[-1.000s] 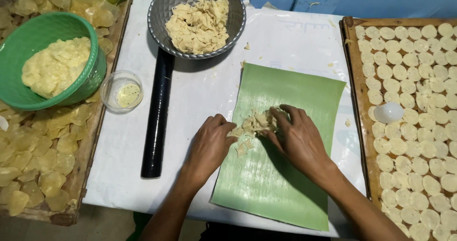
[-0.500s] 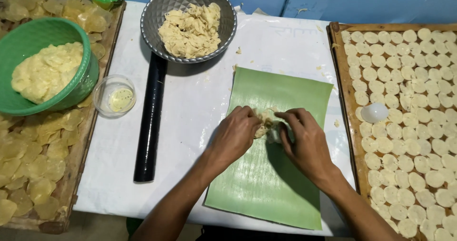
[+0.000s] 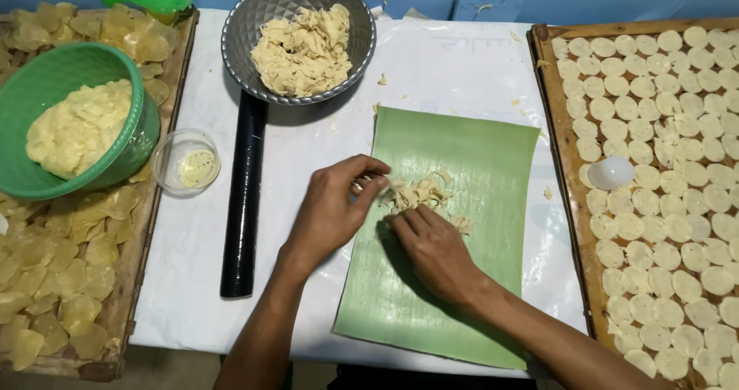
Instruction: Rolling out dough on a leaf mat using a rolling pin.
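A white sheet [image 3: 462, 66] with faint grey print near its far edge covers the table — the print is too pale to make out. My right forearm runs off the bottom edge, and my fingers hide part of the dough scraps [image 3: 419, 194]. Those scraps are pale, ragged shreds heaped on the green leaf [image 3: 477, 151]. My left hand [image 3: 331, 209] pinches them from the side, fingers narrow — my right hand [image 3: 435, 247] presses flat beside them, holding nothing.
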